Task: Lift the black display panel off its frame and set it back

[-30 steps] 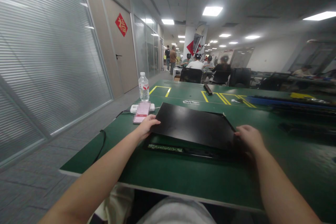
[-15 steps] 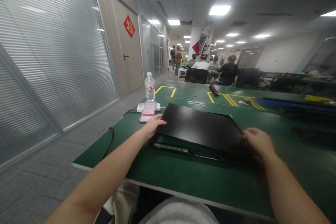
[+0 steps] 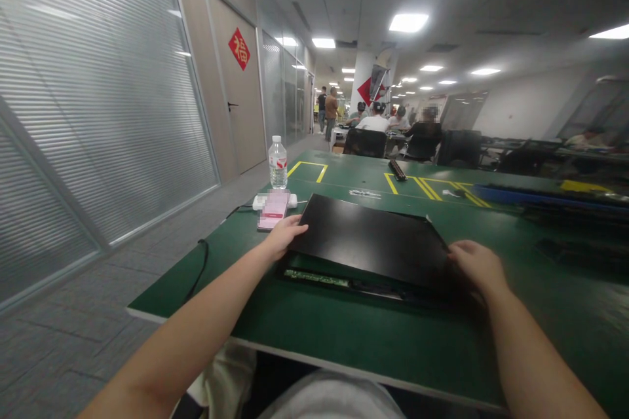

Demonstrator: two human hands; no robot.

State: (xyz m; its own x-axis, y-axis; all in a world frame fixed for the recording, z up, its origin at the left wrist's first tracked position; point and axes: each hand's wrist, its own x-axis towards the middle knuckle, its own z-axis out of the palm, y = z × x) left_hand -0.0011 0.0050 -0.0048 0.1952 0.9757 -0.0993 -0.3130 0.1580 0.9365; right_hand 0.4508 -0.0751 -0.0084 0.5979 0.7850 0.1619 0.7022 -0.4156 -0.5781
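Observation:
A black flat display panel (image 3: 366,236) is held between my two hands over the green table, tilted slightly. My left hand (image 3: 285,237) grips its left edge, thumb on top and fingers largely hidden beneath. At the opposite edge my right hand (image 3: 477,265) is closed, its fingertips partly hidden by the dark corner. Under the panel's near edge, a green circuit board strip (image 3: 317,278) shows inside a dark frame (image 3: 413,301). How much of the frame touches the panel I cannot tell.
On the green table (image 3: 344,337), a phone (image 3: 273,213), a white power strip (image 3: 260,201) and a water bottle (image 3: 278,163) stand left of the panel. Further back lie a dark ribbed bar (image 3: 397,170) and yellow tape marks. A blue tray (image 3: 511,195) sits right. Several people sit beyond.
The view has shifted slightly, so everything sits a little further left. Both hands keep their hold on the panel, which stays nearly in place.

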